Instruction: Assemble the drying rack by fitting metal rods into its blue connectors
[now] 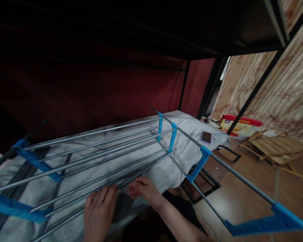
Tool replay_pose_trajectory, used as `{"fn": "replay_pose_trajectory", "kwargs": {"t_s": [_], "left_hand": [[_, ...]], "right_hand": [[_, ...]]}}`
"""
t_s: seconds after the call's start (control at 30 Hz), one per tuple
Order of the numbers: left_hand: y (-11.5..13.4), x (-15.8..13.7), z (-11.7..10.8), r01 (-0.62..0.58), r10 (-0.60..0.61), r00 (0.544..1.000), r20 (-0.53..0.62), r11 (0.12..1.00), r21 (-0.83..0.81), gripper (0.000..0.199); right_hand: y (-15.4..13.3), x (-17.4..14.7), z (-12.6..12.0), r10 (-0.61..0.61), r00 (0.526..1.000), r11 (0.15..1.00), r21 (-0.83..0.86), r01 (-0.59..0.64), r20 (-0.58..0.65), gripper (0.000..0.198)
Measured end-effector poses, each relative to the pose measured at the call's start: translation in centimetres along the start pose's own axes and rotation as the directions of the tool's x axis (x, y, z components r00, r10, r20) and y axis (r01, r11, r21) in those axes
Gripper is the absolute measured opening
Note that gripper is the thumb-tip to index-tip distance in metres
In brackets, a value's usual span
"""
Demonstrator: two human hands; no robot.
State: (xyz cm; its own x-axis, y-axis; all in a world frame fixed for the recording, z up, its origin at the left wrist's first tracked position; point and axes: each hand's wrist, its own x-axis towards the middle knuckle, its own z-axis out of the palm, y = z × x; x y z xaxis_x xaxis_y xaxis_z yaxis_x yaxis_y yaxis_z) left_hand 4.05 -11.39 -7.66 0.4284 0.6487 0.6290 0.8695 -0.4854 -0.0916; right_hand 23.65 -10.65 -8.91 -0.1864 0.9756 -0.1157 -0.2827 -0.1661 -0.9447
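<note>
metal rods [65,165] block ahead; over the cloth [161,172] rightward seems open

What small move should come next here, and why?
Probably the right hand should take hold of the bunched metal rods and steady them. The left hand seems to rest on them, the right is close by with curled fingers, and the blue bracket nearest their far ends carries no rods.

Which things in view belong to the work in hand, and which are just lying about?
Part of the work:
- metal rods, at the left hand and near the right hand
- blue brackets joined to rods

Apparently just lying about:
- phone on the grey cloth
- red and yellow box
- slatted wooden piece on the floor
</note>
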Motion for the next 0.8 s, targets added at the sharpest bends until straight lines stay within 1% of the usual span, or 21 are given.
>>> {"fn": "replay_pose_trajectory", "kwargs": {"t_s": [0.03, 0.07, 0.1, 0.13, 0.17, 0.2, 0.23, 0.27, 0.3, 0.33, 0.37, 0.4, 0.47, 0.53, 0.6, 0.67, 0.73, 0.8], "left_hand": [[0.1, 0.1, -0.3, -0.005, 0.005, 1.0, -0.017, 1.0, 0.009, 0.027], [0.2, 0.3, -0.5, -0.01, 0.01, 0.999, -0.039, 1.0, 0.018, 0.026], [0.3, 0.4, -0.8, -0.014, 0.015, 0.998, -0.063, 1.0, 0.026, 0.024], [0.3, 0.5, -1.0, -0.019, 0.021, 0.996, -0.086, 0.999, 0.033, 0.023], [0.4, 0.6, -1.2, -0.019, 0.023, 0.994, -0.107, 0.999, 0.041, 0.021], [0.5, 0.7, -1.4, -0.017, 0.023, 0.992, -0.127, 0.999, 0.047, 0.02], [0.7, 0.7, -1.6, -0.019, 0.027, 0.989, -0.147, 0.998, 0.051, 0.019], [1.0, 0.7, -1.7, -0.021, 0.029, 0.986, -0.166, 0.998, 0.054, 0.019], [1.4, 0.7, -1.8, -0.015, 0.026, 0.982, -0.187, 0.998, 0.059, 0.021], [1.8, 0.6, -1.9, 0.0, 0.015, 0.977, -0.214, 0.998, 0.068, 0.024], [2.2, 0.5, -1.9, 0.02, 0.002, 0.968, -0.252, 0.996, 0.084, 0.028], [2.6, 0.4, -2.0, 0.046, -0.014, 0.953, -0.302, 0.994, 0.099, 0.032], [3.3, 0.3, -1.9, 0.111, -0.066, 0.909, -0.411, 0.99, 0.087, 0.038], [3.7, 0.3, -1.7, 0.143, -0.132, 0.875, -0.466, 0.99, -0.012, 0.04], [3.8, 0.5, -1.4, 0.175, -0.226, 0.872, -0.434, 0.972, -0.156, 0.039], [4.0, 0.9, -1.0, 0.204, -0.295, 0.884, -0.362, 0.941, -0.269, 0.039], [4.2, 1.3, -0.6, 0.225, -0.333, 0.899, -0.286, 0.909, -0.35, 0.045], [4.7, 1.6, -0.1, 0.216, -0.324, 0.918, -0.23, 0.892, -0.398, 0.052]], "right_hand": [[-0.3, -0.5, 0.2, -0.099, 0.995, 0.984, -0.155, 0.092, -0.032, 0.032], [-0.7, -1.0, 0.4, -0.233, 0.971, 0.924, -0.323, 0.205, -0.05, 0.027], [-1.2, -1.5, 0.7, -0.375, 0.927, 0.814, -0.488, 0.314, -0.028, 0.021], [-1.7, -2.1, 0.9, -0.492, 0.87, 0.665, -0.628, 0.403, 0.037, 0.021], [-2.0, -2.5, 1.1, -0.567, 0.815, 0.506, -0.729, 0.461, 0.122, 0.027], [-2.3, -2.7, 1.2, -0.602, 0.772, 0.36, -0.793, 0.491, 0.205, 0.035], [-2.3, -2.8, 1.3, -0.613, 0.743, 0.244, -0.831, 0.501, 0.268, 0.041], [-2.3, -2.8, 1.3, -0.613, 0.727, 0.161, -0.852, 0.498, 0.309, 0.044], [-2.2, -2.6, 1.4, -0.611, 0.72, 0.111, -0.864, 0.491, 0.33, 0.045], [-2.1, -2.4, 1.4, -0.608, 0.72, 0.093, -0.871, 0.483, 0.335, 0.045], [-2.2, -2.1, 1.5, -0.605, 0.726, 0.1, -0.873, 0.477, 0.327, 0.045], [-2.4, -1.9, 1.6, -0.606, 0.733, 0.13, -0.87, 0.475, 0.309, 0.045], [-3.7, -1.6, 2.0, -0.624, 0.74, 0.237, -0.842, 0.485, 0.25, 0.043], [-6.0, -1.6, 2.7, -0.657, 0.732, 0.368, -0.77, 0.522, 0.182, 0.039], [-8.8, -1.9, 3.6, -0.684, 0.721, 0.488, -0.665, 0.566, 0.112, 0.032], [-11.4, -2.3, 4.6, -0.685, 0.727, 0.59, -0.55, 0.591, 0.047, 0.026], [-13.3, -2.5, 5.5, -0.658, 0.753, 0.692, -0.41, 0.595, -0.019, 0.021], [-14.2, -2.5, 6.3, -0.601, 0.795, 0.784, -0.246, 0.57, -0.075, 0.017]]}}
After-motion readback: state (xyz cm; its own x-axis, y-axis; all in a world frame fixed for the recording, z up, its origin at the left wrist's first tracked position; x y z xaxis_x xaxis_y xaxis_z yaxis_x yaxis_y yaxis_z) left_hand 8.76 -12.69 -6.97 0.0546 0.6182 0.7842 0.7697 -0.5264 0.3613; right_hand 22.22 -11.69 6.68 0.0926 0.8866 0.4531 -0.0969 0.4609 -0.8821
